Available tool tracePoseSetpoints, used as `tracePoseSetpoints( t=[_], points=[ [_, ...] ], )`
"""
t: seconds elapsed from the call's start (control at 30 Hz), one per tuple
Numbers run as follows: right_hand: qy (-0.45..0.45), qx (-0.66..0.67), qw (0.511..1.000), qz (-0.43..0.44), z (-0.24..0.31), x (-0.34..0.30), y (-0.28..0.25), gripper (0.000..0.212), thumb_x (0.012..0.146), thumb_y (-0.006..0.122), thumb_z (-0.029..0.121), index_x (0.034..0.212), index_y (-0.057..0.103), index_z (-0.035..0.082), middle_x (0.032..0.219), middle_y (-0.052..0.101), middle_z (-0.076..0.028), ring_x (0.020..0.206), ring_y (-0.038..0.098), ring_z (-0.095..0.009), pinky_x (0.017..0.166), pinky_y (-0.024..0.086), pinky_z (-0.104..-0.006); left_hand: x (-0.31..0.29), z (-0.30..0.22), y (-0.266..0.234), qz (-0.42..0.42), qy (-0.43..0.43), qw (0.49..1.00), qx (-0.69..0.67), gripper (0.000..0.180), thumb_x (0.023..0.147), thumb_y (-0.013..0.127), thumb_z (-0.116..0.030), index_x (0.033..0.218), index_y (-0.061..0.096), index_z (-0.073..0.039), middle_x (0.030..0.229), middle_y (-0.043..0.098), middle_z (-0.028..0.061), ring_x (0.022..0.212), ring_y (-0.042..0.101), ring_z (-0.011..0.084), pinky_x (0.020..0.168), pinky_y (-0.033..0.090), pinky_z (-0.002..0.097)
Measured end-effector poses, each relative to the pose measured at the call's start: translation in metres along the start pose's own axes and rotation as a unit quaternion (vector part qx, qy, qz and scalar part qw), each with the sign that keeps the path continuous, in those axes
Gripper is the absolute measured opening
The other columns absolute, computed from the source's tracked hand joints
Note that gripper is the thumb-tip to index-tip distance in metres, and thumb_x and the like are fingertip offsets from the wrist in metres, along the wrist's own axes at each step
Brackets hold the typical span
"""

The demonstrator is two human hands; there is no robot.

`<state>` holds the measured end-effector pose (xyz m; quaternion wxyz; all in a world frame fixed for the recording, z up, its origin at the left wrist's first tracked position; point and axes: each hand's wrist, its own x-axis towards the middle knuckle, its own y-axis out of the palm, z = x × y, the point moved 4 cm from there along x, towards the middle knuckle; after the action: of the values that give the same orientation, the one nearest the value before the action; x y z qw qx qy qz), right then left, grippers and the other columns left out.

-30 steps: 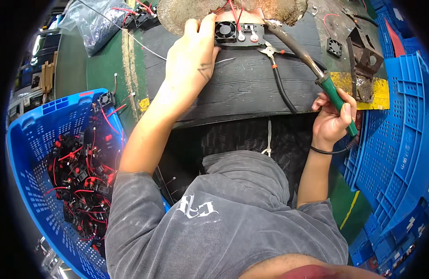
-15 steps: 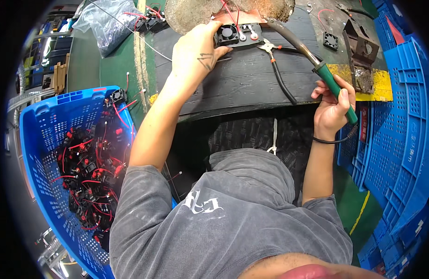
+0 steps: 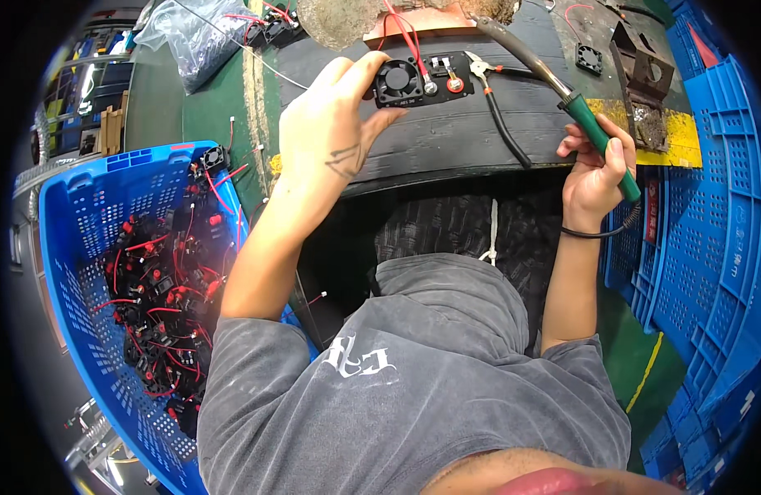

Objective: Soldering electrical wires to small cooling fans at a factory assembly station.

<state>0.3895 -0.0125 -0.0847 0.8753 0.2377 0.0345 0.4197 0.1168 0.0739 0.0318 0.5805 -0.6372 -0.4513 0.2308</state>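
Observation:
My left hand point(image 3: 329, 124) grips the left end of a small black panel point(image 3: 440, 94), thumb below and fingers above. A cooling fan point(image 3: 397, 80) is fixed in the panel, and red wires point(image 3: 412, 40) run up from it. Two round terminals sit to the fan's right, one ringed in red. My right hand point(image 3: 596, 176) is closed around the green handle of a soldering iron point(image 3: 596, 132). The iron's metal shaft points up and left, its tip above the panel's right end and apart from it. Pliers point(image 3: 497, 110) with black and orange handles lie just right of the panel.
A blue basket point(image 3: 63, 247) on the left holds many fan pieces with red wires. A plastic bag point(image 3: 200, 37) lies at the far left of the bench. On the right are a loose fan point(image 3: 589, 58), a rusty metal stand point(image 3: 644, 70) and blue crates point(image 3: 710, 206).
My left hand has drawn the panel nearer to me and slightly left, tilting its face up. The soldering iron stays in my right hand, almost unmoved.

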Motion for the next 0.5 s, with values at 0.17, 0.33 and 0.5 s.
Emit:
tracePoseSetpoints(
  t=[0.17,0.33,0.5],
  points=[
    [-0.003,-0.005,1.000,0.002,0.000,0.001,0.001,0.036,0.092,0.045,0.024,0.108,0.058,-0.005,0.084,0.066,-0.026,0.065,0.064,-0.025,0.057,0.053,-0.0346,-0.016,-0.005,-0.012,0.008,-0.001,1.000,-0.010,0.055,0.071,0.079,-0.025,0.120,0.057,-0.013,0.087,0.058,0.0069,0.072,0.061,0.0262,0.064,0.049,0.0340],
    [0.000,0.007,1.000,0.002,-0.001,0.000,0.004,0.036,0.092,0.045,0.024,0.109,0.058,-0.005,0.084,0.066,-0.025,0.066,0.064,-0.024,0.058,0.053,-0.0342,-0.032,-0.002,-0.030,0.028,-0.039,0.998,-0.048,0.054,0.068,0.081,-0.019,0.117,0.059,-0.011,0.081,0.058,0.0054,0.062,0.057,0.0198,0.059,0.048,0.0332],
    [-0.001,0.001,1.000,-0.002,0.000,-0.002,-0.002,0.036,0.093,0.045,0.024,0.109,0.058,-0.005,0.085,0.067,-0.024,0.066,0.064,-0.024,0.058,0.053,-0.0339,-0.040,0.021,-0.044,0.045,-0.064,0.997,-0.017,0.056,0.067,0.081,-0.020,0.118,0.058,-0.012,0.081,0.057,0.0046,0.062,0.057,0.0197,0.061,0.048,0.0325]
  ],
)
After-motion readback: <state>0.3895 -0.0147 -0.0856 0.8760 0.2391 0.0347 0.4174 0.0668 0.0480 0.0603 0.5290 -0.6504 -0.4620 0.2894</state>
